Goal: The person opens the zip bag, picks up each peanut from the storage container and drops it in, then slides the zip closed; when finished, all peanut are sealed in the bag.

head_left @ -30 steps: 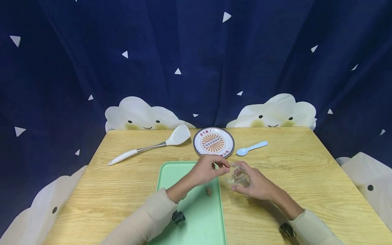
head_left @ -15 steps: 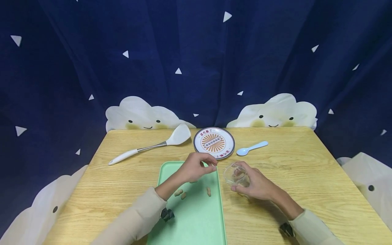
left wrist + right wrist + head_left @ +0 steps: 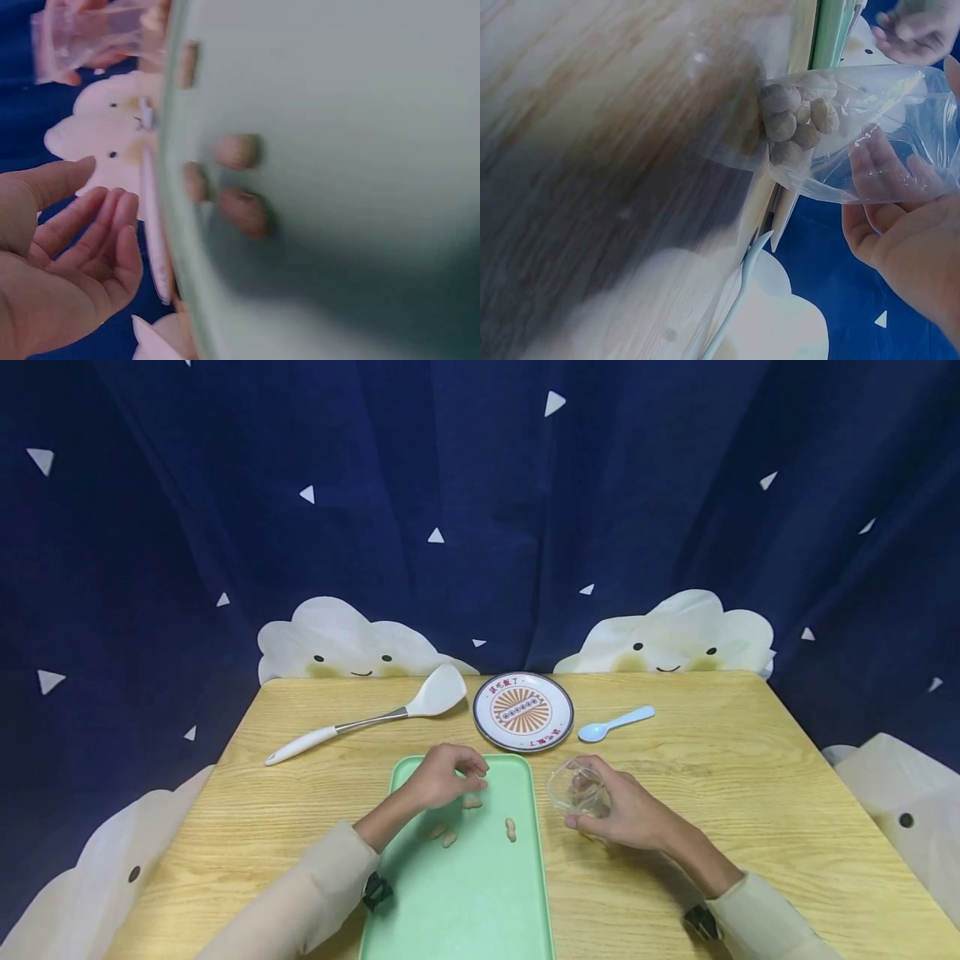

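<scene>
1. holding a clear plastic container (image 3: 576,787), the right hand (image 3: 630,810) has its thumb and fingers curled round the side, just right of the tray.
2. peanuts in a cluster (image 3: 799,120) lie at the bottom of that container, seen through its wall from the right wrist; whether its base touches the counter (image 3: 750,760) cannot be told.
3. the left hand (image 3: 450,777) hovers above the far part of the green tray (image 3: 487,910), its thumb spread away from the gently bent fingers.
4. four loose peanuts lie on the tray: a lone peanut (image 3: 511,829) near the right rim, a far peanut (image 3: 472,803) just below the left fingertips, and a near pair (image 3: 448,838) side by side to the left.
5. beyond the tray's far edge sits a round plate (image 3: 523,712) with a dark rim, orange rays and red characters.
6. right of the plate lies a pale blue spoon (image 3: 617,724), bowl towards the plate.
7. left of the plate lies a spatula (image 3: 371,720) with a white head, metal shaft and white handle, the handle slanting towards the near left.
8. a dark blue curtain (image 3: 487,468) with white triangles and smiling clouds hangs behind the counter.
</scene>
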A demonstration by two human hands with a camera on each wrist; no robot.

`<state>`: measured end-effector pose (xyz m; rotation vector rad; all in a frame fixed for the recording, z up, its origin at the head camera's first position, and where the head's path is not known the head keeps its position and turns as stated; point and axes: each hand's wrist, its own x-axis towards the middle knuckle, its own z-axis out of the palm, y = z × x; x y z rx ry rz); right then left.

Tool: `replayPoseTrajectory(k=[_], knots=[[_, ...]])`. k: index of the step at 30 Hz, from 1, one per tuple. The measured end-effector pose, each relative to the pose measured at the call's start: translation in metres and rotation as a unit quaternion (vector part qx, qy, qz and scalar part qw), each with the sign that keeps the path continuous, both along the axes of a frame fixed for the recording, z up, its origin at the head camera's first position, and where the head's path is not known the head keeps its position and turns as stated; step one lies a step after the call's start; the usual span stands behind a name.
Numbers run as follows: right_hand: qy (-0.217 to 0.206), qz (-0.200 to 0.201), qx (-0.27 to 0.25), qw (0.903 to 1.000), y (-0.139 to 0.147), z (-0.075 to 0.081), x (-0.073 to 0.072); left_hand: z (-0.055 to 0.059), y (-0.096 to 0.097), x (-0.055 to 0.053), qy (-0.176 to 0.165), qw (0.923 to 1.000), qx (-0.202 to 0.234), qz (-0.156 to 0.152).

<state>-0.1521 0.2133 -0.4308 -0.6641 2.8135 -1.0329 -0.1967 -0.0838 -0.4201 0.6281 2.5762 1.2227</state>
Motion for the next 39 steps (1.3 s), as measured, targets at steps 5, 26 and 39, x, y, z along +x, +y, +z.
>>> replayPoseTrajectory(k=[5,26,39], knots=[[-0.001,0.002,0.001,1.0000,0.001,0.001,0.000,-0.017,-0.007,-0.001,-0.024,0.9992,-0.022,0.023],[-0.005,0.000,0.002,1.0000,0.002,-0.001,0.001,-0.034,0.001,0.005,-0.024,0.9981,-0.049,0.027],[-0.003,-0.003,0.000,1.0000,0.002,-0.001,0.001,-0.011,0.006,0.000,0.020,0.9989,-0.021,0.036]])
